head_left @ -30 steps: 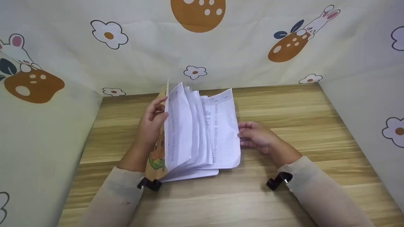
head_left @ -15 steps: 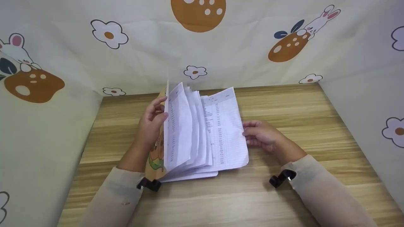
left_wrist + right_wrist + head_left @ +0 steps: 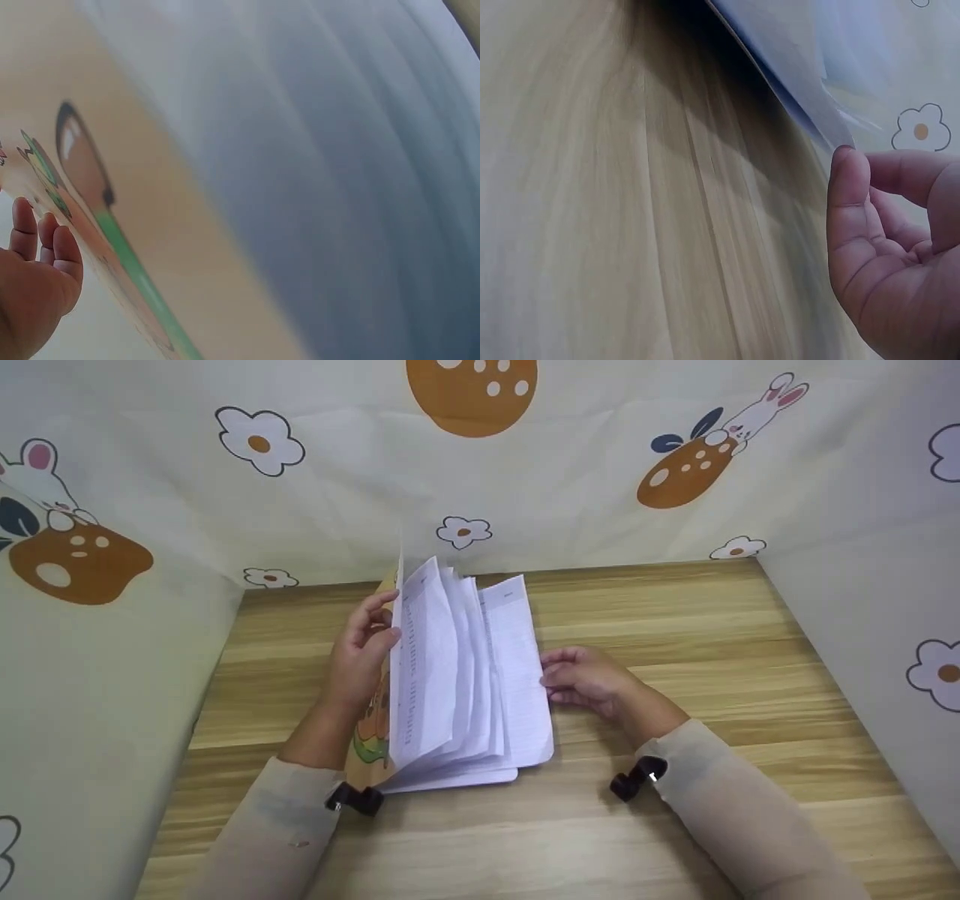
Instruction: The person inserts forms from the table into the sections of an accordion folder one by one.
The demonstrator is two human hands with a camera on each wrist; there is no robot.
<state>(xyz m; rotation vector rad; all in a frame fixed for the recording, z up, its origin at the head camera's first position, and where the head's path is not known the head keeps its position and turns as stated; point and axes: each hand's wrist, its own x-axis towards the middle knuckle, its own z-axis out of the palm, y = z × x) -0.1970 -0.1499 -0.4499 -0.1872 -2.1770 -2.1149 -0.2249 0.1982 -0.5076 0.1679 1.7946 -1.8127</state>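
A notebook (image 3: 429, 660) with white lined pages and a tan illustrated cover (image 3: 165, 202) lies spread on the table, several leaves fanned upright. My left hand (image 3: 358, 649) holds the raised cover and front leaves at their outer edge. On the other side, my right hand (image 3: 589, 679) pinches the outer edge of a page (image 3: 521, 675) between thumb and fingers. The right wrist view shows that pinch at the sheet's edge, thumb (image 3: 850, 180) on the near side. Printed lines run down the pages, too small to read.
The wood-grain table (image 3: 720, 660) extends around the notebook. A cloth backdrop (image 3: 570, 472) with flowers, oranges and rabbits rises behind and on both sides. Black clips (image 3: 358, 799) sit at both sleeve cuffs.
The right hand went slightly right with a page, then came back left, and the right-hand page now stands closer to the others. The left hand stays in place.
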